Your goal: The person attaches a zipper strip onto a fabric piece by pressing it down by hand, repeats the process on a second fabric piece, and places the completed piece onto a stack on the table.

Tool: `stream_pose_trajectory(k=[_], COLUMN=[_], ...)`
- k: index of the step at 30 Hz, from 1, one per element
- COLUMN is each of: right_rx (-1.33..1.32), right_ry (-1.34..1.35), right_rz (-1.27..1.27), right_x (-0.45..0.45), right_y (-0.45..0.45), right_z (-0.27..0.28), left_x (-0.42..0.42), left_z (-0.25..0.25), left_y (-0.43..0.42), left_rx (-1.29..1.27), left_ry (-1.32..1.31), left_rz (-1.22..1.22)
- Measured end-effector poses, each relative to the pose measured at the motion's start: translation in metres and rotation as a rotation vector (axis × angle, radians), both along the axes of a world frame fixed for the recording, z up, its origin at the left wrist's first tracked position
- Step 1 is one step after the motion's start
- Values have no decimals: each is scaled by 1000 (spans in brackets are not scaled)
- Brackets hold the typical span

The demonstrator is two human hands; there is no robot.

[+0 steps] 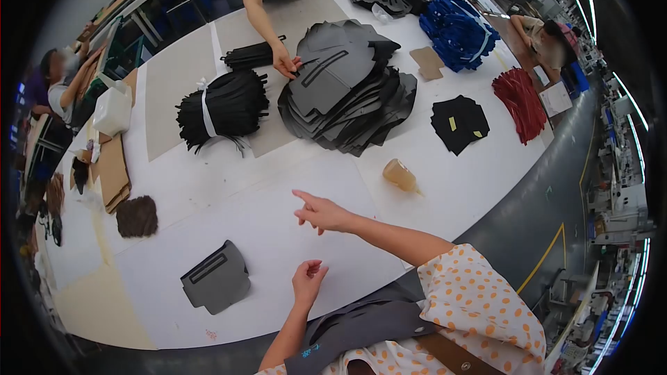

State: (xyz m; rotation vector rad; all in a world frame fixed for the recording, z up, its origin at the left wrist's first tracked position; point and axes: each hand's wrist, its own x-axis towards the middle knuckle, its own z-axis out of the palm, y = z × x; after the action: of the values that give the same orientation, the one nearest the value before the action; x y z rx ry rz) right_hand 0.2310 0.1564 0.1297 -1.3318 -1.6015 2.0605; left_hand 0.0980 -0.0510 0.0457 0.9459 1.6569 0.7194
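Observation:
My right hand (324, 212) is over the white table, index finger stretched out to the left, the other fingers loosely curled, holding nothing. Below it my left hand (310, 282) hovers near the table's front edge, empty, with fingers bent and apart. To its left lies a single grey piece (226, 281) with a black slotted strip on it; neither hand touches it. Farther back is a tall stack of grey pieces (340, 90), its top piece bearing a similar black strip. A glue bottle (401, 176) with amber contents lies to the right of my right hand.
Across the table (264, 229), a person's hand (285, 62) touches the stack's left side. Around it are black strip bundles (224, 107), a blue bundle (458, 31), a red bundle (520, 105), black pieces (460, 123), a brown pad (137, 217) and a white container (112, 107).

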Motion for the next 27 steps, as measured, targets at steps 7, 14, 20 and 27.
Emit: stream_pose_trajectory(k=[7,14,20,27], right_rx=[109,373,236,178], right_ry=[252,170,-85,-199], right_rz=[-571,-300,338,549], right_x=[-12,-55,-61,-61], right_y=[105,30,-142,-260], right_z=[67,87,-17,-59], left_x=[6,-18,-73,-138], left_z=[-17,24,38,13], left_y=[-57,-70,-96,-161], left_rx=[-39,-38,-80,-142], left_ry=[-157,-149,-59,-11], left_rz=[-57,-140,-203,-193])
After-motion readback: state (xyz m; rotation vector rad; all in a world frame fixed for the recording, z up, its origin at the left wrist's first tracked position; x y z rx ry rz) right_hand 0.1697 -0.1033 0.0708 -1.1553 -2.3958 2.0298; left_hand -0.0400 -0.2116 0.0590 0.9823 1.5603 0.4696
